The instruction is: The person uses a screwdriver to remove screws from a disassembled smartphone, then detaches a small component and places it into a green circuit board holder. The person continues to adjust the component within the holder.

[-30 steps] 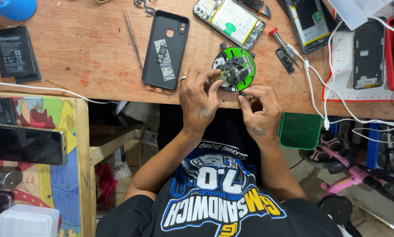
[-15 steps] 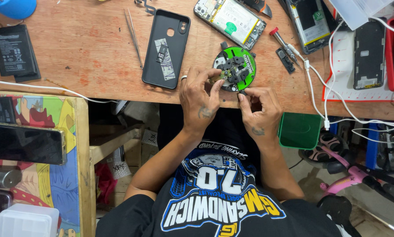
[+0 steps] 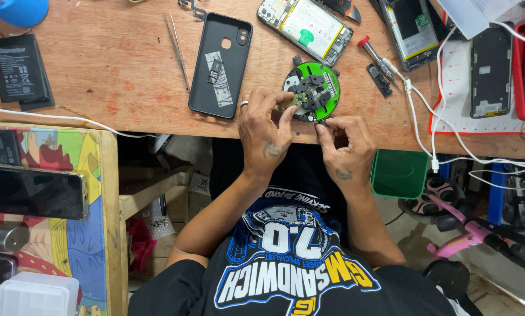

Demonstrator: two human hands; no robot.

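Note:
A round green holding fixture [image 3: 331, 88] with black clamps lies on the wooden bench [image 3: 116, 76] near its front edge. My left hand [image 3: 266, 131], a ring on one finger, pinches a small circuit board [image 3: 294, 103] that rests on the fixture's lower left side. My right hand [image 3: 345, 146] is curled, with thumb and forefinger closed on a small dark piece at the fixture's lower rim. What that piece is stays too small to tell.
A black phone case [image 3: 220, 64] and tweezers [image 3: 177, 50] lie left of the fixture. An opened phone [image 3: 306, 26], a screwdriver [image 3: 375, 55], more phones [image 3: 491, 70], a battery [image 3: 18, 67] and white cables [image 3: 426, 111] crowd the bench. A colourful side table [image 3: 58, 175] stands at left.
Hardly anything differs. Both hands stay at the fixture, and my right fingertips have shifted slightly toward the bench's front edge.

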